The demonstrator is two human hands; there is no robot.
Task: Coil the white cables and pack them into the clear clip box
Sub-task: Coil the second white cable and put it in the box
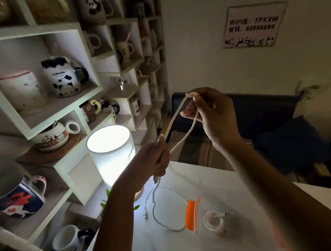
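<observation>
both raised: left hand [153, 158] fisted and right hand [210, 113] pinching one white cable [174, 115].

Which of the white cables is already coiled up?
The small coiled cable on the table, right of the orange clip. The loose cable sprawls open; the third is stretched between both hands.

- The pale marbled bench [211, 182] is carrying everything.
- A glowing cylinder lamp [112, 157] is standing at its left edge.
- A loose white cable [161, 208] is lying mid-bench, touching the orange-clipped clear box [193, 214].
- A coiled cable [215, 221] is sitting just right.
</observation>
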